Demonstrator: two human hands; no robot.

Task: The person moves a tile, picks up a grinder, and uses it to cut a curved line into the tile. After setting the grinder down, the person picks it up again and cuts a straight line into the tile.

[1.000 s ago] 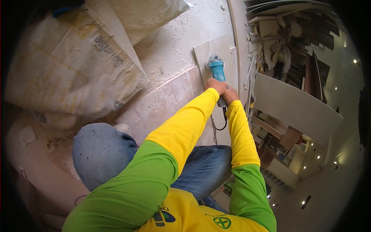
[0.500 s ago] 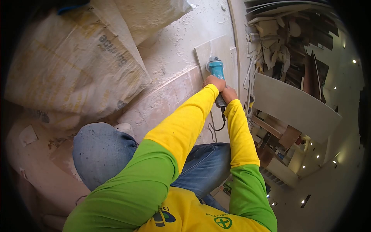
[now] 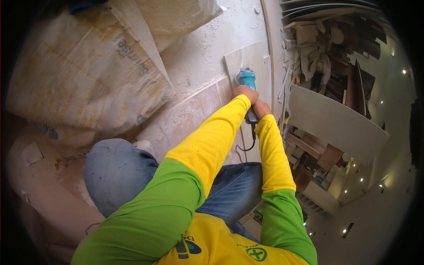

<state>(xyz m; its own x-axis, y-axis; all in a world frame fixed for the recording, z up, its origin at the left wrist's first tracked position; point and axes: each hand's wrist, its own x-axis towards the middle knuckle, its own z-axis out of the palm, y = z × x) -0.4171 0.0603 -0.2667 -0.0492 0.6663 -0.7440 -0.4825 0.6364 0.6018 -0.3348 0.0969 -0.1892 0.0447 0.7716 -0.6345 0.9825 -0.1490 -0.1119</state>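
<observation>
A teal angle grinder (image 3: 247,79) rests on a pale tile (image 3: 249,59) that lies on the dusty floor. My left hand (image 3: 245,92) grips the grinder's body just behind its head. My right hand (image 3: 261,107) wraps the rear of the handle, where a black cord (image 3: 251,140) loops away. Both arms are in yellow and green sleeves, stretched forward over my bent knees in blue jeans.
Large filled sacks (image 3: 84,75) lie at the left, close to my knee. A floor edge (image 3: 270,66) runs past the tile at the right, with a drop to stacked boards and offcuts (image 3: 327,57) and a large pale panel (image 3: 340,123) below.
The grinder and both hands have drawn slightly back toward me along the tile. The cord loop has shifted a little with them.
</observation>
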